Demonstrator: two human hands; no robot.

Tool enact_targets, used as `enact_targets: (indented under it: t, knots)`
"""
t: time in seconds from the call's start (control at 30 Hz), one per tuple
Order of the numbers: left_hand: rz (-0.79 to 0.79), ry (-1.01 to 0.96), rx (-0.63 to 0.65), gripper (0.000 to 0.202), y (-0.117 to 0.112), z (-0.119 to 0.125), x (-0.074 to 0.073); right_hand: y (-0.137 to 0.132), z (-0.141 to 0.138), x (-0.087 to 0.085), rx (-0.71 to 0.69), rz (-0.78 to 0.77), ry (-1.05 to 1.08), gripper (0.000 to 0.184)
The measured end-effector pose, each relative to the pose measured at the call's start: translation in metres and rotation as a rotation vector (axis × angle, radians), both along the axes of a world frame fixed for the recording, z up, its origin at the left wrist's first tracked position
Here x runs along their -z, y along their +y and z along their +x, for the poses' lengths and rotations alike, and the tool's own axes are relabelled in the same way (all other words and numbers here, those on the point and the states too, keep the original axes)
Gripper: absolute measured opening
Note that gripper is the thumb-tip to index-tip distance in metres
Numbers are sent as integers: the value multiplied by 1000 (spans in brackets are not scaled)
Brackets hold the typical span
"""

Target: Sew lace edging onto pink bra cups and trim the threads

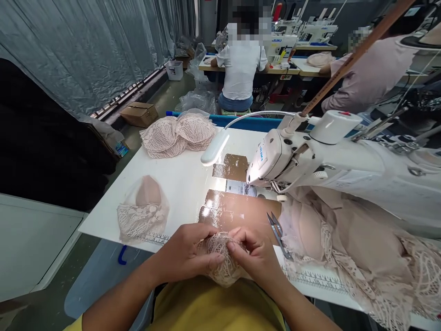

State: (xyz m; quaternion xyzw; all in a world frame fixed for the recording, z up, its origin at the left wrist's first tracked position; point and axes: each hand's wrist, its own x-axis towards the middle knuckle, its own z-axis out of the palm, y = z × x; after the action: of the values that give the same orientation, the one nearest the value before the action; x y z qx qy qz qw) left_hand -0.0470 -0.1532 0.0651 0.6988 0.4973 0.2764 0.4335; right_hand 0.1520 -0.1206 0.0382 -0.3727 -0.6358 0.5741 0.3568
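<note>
Between my two hands, just over the table's front edge, is a beige lace bra cup [225, 264]. My left hand [188, 255] grips its left side, thumb laid over the lace. My right hand [253, 253] pinches its upper right edge between thumb and fingers. Ahead of them stands a white sewing machine [275, 156], its needle area over brown tape on the table. Thread snips [277, 234] lie to the right of my right hand. Another lace cup piece [143, 214] with sheer mesh rests on the table to the left of my left hand.
A stack of lace cups [177, 133] sits at the table's back left. Beige lace and mesh pieces [344, 234] are heaped under the machine arm at right. A lamp [215, 147] hangs over the table [186, 179]. Co-workers sit at machines beyond.
</note>
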Motion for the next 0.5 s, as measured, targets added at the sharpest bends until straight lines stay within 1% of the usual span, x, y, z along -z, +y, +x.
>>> enact_targets:
  t: [0.1,0.3,0.37,0.4,0.43,0.5]
  knots:
    - [-38,-63,-14,18,5,5,2,0,-1,2,-5,-10,-11,19]
    - [-167,-249,-24,18,12,11,14,9,10,5,-35,-24,-109,18]
    - [-177,-267,-38,17,13,13,17,14,14,2,-58,-42,-76,17]
    - [-169,-266,-43,16,13,14,18,16,15,1,-78,-43,-66,20]
    - [-157,-260,-46,16,13,15,19,17,16,-1,-99,-30,-81,21]
    - [-143,-243,-49,16,14,18,20,19,15,-5,-131,22,-171,18]
